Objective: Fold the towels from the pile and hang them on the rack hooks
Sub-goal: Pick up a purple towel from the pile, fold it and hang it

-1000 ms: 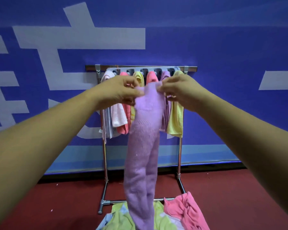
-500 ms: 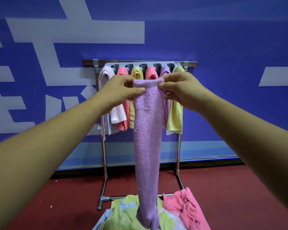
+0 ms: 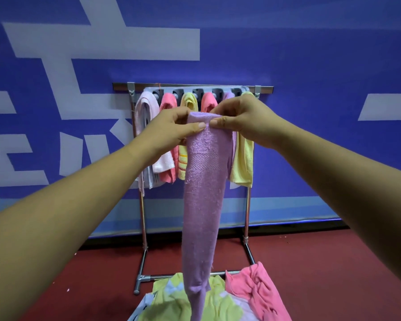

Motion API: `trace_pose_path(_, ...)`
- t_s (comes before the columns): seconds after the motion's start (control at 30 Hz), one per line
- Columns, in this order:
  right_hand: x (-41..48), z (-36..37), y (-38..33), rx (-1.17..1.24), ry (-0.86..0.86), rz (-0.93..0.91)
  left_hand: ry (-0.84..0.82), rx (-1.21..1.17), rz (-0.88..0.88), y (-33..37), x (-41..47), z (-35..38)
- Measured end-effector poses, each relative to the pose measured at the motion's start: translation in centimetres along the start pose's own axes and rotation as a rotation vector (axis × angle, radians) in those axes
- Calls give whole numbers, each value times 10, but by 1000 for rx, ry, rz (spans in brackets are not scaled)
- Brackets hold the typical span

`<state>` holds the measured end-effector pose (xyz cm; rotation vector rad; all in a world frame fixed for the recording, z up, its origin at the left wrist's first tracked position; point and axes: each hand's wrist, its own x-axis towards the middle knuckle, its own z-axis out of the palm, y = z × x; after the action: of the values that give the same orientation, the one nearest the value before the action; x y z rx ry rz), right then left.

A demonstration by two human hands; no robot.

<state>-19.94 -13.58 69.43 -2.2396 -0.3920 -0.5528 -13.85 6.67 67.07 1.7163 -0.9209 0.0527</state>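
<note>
1. The left hand [image 3: 171, 128] and the right hand [image 3: 243, 119] meet in mid-air in front of the rack [image 3: 195, 85]. Each pinches the folded top edge of the purple towel [image 3: 204, 181] between the thumb and curled fingers [image 3: 220, 123], and the two thumb tips almost touch.
2. The purple towel hangs from that pinch as a long, narrow strip. Its lower end reaches down over the pile [image 3: 169, 297].
3. The pile lies on the red floor [image 3: 333, 274], near the rack's foot bar. It is mostly yellow-green and pale cloth, with a crumpled pink towel [image 3: 257, 290] at its right.
4. The rack stands farther off against the blue wall [image 3: 310, 66], with a grey row of hooks [image 3: 198, 92] under its top bar.
5. Towels hang there side by side. From the left they are a whitish one [image 3: 146, 112], then pink [image 3: 168, 103], yellow [image 3: 189, 101], pink again [image 3: 208, 103] and, at the far right, a pale yellow one [image 3: 241, 163].
6. A sixth, seemingly purple, peeks out above the right hand (mostly hidden, so I cannot tell how it sits).
</note>
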Motion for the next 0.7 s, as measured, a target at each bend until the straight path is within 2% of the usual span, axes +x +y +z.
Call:
trace_pose_path(0.1,3,-2,-3,40,16,3,-68,-31,-28,-10,-8,1)
trace_pose_path(0.27,2,3,-11,-15,-100,-37,52,-80,-38,-26,-16,4)
trace_pose_path(0.37,5,9,-18,-143,-156,-50,24,-90,-35,-30,-21,11)
trace_pose_path(0.47,11,11,-19,-230,-124,-37,27,-209,-89,-37,-28,17)
trace_pose_path(0.7,18,12,-18,-199,-49,-39,-194,-129,-302,-103,-64,28)
